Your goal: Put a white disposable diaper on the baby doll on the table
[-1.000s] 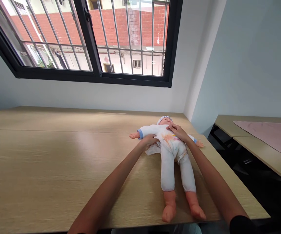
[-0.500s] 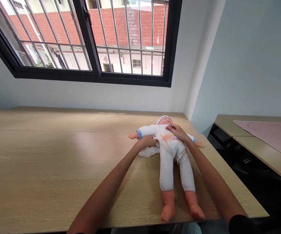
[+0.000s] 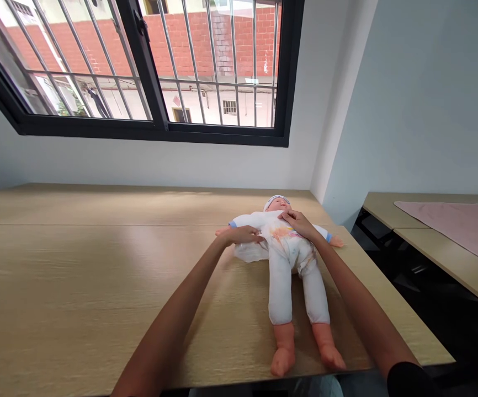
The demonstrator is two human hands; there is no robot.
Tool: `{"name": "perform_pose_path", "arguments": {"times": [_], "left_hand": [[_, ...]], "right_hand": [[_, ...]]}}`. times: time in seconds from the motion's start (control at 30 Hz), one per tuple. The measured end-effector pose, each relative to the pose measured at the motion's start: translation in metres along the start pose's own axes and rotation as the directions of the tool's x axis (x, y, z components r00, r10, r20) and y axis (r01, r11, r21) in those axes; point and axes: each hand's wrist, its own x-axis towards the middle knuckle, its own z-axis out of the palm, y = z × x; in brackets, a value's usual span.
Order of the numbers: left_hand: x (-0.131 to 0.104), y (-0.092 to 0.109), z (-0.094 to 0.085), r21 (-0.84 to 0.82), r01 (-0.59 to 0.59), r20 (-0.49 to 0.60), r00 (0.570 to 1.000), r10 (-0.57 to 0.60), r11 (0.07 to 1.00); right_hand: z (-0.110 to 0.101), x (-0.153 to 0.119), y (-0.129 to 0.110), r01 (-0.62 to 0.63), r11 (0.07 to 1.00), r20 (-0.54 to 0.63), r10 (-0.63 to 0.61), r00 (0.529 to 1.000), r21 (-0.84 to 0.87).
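A baby doll point(image 3: 280, 286) in white clothes and a patterned cap lies on its back on the wooden table, feet toward me. Stained, colourful material point(image 3: 285, 236) covers its belly. My right hand point(image 3: 299, 222) rests on the doll's chest, its fingers bent together on the upper edge of that material; what they pinch is too small to make out. Beside the doll's waist, my left hand point(image 3: 245, 235) has its fingers extended, their tips near the belly. Below it, a thin white flap point(image 3: 251, 252) spreads on the table at the doll's side.
The wooden table point(image 3: 98, 286) meets the wall under a barred window point(image 3: 218, 71). Past the table's right edge is a dark gap, then a second table point(image 3: 413, 242) with a pink cloth point(image 3: 458, 226).
My left hand has shifted slightly left, away from the doll's waist, and its fingers have straightened. More of the white flap shows. My right hand stays on the chest.
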Motion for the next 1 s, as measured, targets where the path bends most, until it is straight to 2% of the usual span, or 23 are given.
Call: {"name": "perform_pose_path", "arguments": {"times": [0.13,0.23,0.3,0.37,0.43,0.47,0.53,0.6,0.67,0.73,0.8,0.9,1.0], "left_hand": [[-0.018,-0.008,-0.021,-0.11,-0.044,0.122,0.991,0.057,0.993],[-0.02,-0.015,-0.029,-0.134,-0.082,0.111,0.989,0.097,0.988],[-0.019,-0.017,-0.03,-0.108,-0.083,0.081,0.992,0.092,0.991],[-0.018,-0.017,-0.031,-0.086,-0.07,0.052,0.996,0.074,0.994],[-0.019,-0.017,-0.032,-0.092,-0.06,0.043,0.997,0.064,0.994],[-0.02,-0.017,-0.033,-0.108,-0.059,0.049,0.997,0.064,0.992],[-0.022,-0.017,-0.037,-0.154,-0.041,0.066,0.997,0.051,0.987],[-0.024,-0.017,-0.04,-0.167,0.013,0.065,0.998,-0.002,0.986],[-0.025,-0.018,-0.043,-0.147,0.072,0.064,0.996,-0.063,0.987],[-0.024,-0.02,-0.044,-0.125,0.109,0.081,0.992,-0.099,0.986],[-0.022,-0.022,-0.043,-0.134,0.114,0.102,0.99,-0.1,0.984],[-0.017,-0.027,-0.041,-0.159,0.114,0.094,0.991,-0.1,0.981],[-0.013,-0.033,-0.04,-0.159,0.125,0.1,0.989,-0.11,0.979]], "right_hand": [[0.0,0.0,0.001,-0.005,1.0,0.004,0.005,1.0,-0.027],[-0.005,0.0,-0.008,0.008,0.995,0.013,-0.007,1.0,-0.104],[-0.009,-0.003,-0.024,0.072,0.974,0.004,-0.073,0.997,-0.217],[-0.006,-0.01,-0.049,0.203,0.924,0.009,-0.212,0.977,-0.322],[0.008,-0.022,-0.075,0.355,0.865,0.074,-0.352,0.933,-0.355],[0.019,-0.028,-0.085,0.408,0.842,0.14,-0.384,0.913,-0.352],[0.044,-0.041,-0.098,0.505,0.753,0.342,-0.384,0.858,-0.421],[0.067,-0.05,-0.097,0.585,0.603,0.472,-0.357,0.806,-0.543],[0.081,-0.054,-0.088,0.609,0.494,0.524,-0.316,0.791,-0.621],[0.085,-0.054,-0.078,0.598,0.46,0.531,-0.282,0.799,-0.656],[0.083,-0.052,-0.072,0.56,0.47,0.497,-0.264,0.827,-0.682],[0.079,-0.046,-0.069,0.486,0.516,0.401,-0.275,0.874,-0.705],[0.075,-0.042,-0.069,0.451,0.588,0.353,-0.281,0.892,-0.672]]}}
